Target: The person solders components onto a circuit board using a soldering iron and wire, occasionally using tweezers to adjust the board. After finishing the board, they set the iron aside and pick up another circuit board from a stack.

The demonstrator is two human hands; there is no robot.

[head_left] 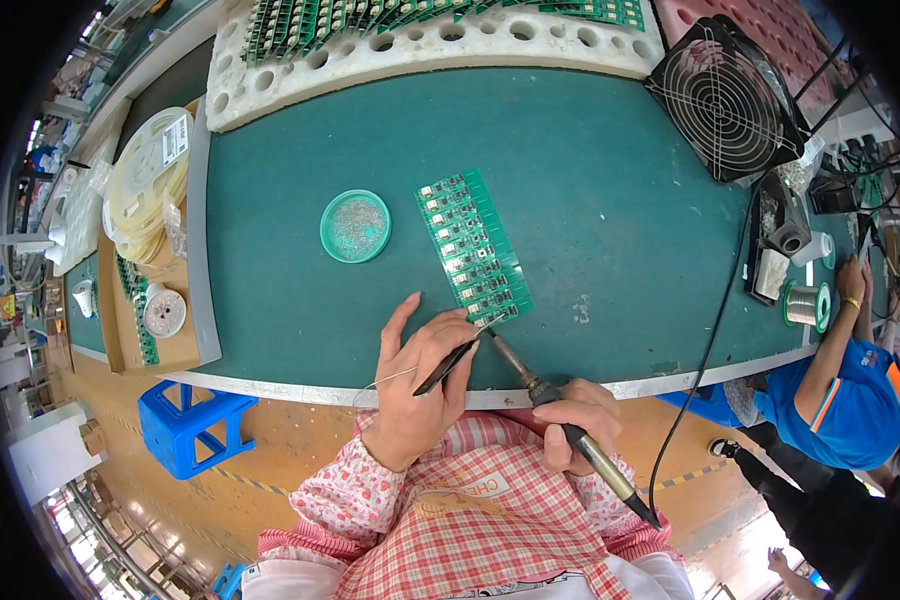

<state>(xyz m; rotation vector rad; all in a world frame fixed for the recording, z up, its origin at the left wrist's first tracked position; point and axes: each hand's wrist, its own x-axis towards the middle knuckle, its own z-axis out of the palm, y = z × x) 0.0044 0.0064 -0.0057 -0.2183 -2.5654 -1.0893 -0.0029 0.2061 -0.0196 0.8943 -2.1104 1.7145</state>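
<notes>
My left hand [422, 382] is closed around black tweezers [444, 368], their thin tips pointing at the near end of a green circuit board panel [475, 248]. A fine wire [392, 377], seemingly solder, runs out of the same hand to the left. In my right hand [582, 418] is a soldering iron [602, 468], gripped like a pen. Its tip is at the panel's near edge, close to the tweezer tips; whether it touches cannot be made out. Rows of small white and black parts cover the panel, which lies flat on the green mat [610, 230].
A small green dish [356, 227] of tiny parts sits left of the panel. White foam [300, 75] holding boards lies behind. A fan [722, 100] stands back right, near a solder spool [806, 306]. The iron's cable [705, 360] crosses the mat. A person in blue [845, 400] is at right.
</notes>
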